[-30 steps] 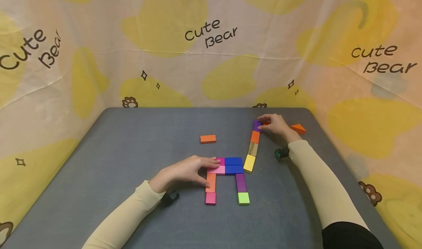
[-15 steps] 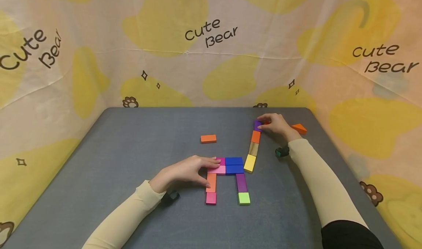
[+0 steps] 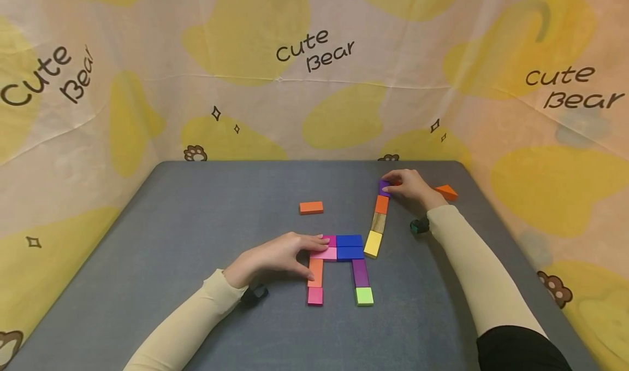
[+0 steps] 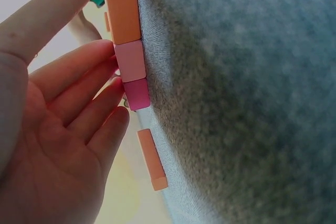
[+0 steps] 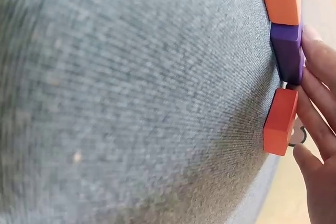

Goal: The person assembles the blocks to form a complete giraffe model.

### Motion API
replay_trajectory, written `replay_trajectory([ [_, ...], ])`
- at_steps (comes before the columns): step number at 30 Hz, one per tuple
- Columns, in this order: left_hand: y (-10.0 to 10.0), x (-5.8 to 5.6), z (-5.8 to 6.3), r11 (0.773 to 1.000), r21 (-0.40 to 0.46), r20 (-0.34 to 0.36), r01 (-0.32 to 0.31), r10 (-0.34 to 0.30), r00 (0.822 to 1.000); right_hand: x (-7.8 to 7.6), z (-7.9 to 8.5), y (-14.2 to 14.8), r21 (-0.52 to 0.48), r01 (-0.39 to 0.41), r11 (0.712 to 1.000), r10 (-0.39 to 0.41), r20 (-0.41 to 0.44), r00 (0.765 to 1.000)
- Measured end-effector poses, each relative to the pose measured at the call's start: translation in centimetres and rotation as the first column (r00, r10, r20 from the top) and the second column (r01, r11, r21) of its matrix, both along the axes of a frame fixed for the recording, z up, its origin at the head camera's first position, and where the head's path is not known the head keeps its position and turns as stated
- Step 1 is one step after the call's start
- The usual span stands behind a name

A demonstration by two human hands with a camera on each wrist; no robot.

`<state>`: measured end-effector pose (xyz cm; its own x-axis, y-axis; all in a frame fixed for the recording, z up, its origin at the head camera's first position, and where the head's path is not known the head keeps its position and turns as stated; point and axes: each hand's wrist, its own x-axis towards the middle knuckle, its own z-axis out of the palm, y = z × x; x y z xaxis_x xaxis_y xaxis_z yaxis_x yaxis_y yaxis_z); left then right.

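My left hand [image 3: 277, 259] lies over the left side of a block figure in the head view. Its straight fingers touch the magenta block [image 3: 331, 241] and the light pink block [image 3: 326, 254], and the thumb is at an orange block [image 3: 316, 270]. At the far right my right hand [image 3: 413, 186] pinches a purple block [image 5: 287, 51] between thumb and index finger. That block tops a slanting row, above an orange block [image 3: 381, 204], a wood-grain block [image 3: 378, 222] and a yellow block [image 3: 373, 244]. Beside the other fingers is a red block [image 5: 280, 121].
Blue blocks [image 3: 349, 246] join the pink ones; below stand a violet block [image 3: 361, 273], a lime block [image 3: 364, 296] and a deep pink block [image 3: 315, 296]. A loose orange block [image 3: 312, 207] lies behind, and an orange triangular block [image 3: 446, 192] near the grey table's [image 3: 206, 207] right edge.
Almost nothing differs. Both hands stay in place on the blocks, and the whole scene shifts only very slightly in the view.
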<state>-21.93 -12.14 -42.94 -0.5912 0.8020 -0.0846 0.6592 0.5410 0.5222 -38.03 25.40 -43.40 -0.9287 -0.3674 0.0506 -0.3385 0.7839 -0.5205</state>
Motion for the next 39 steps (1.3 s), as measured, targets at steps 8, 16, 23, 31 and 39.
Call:
replay_trajectory([
  [8, 0.01, -0.02, -0.09, 1.000, -0.001, -0.001, 0.003, -0.003, 1.000, 0.01, 0.16, -0.09, 0.012, -0.025, 1.000, 0.025, 0.004, 1.000],
  [16, 0.01, 0.05, -0.02, 1.000, -0.006, 0.004, -0.002, 0.002, 1.000, 0.05, 0.07, -0.22, 0.015, -0.038, 0.999, 0.038, -0.010, 0.999],
  [23, 0.10, 0.03, -0.09, 1.000, -0.004, -0.007, 0.002, -0.002, 1.000, -0.29, -0.27, -0.35, 0.007, -0.042, 0.999, 0.042, -0.019, 0.999],
  [31, 0.13, 0.00, -0.16, 1.000, -0.001, -0.006, 0.000, 0.000, 1.000, -0.43, -0.38, -0.56, 0.016, -0.026, 1.000, 0.026, -0.014, 1.000],
  [39, 0.07, 0.14, 0.04, 1.000, 0.000, -0.001, -0.006, 0.006, 1.000, -0.45, -0.37, -0.28, 0.034, -0.028, 0.999, 0.029, -0.030, 0.999],
])
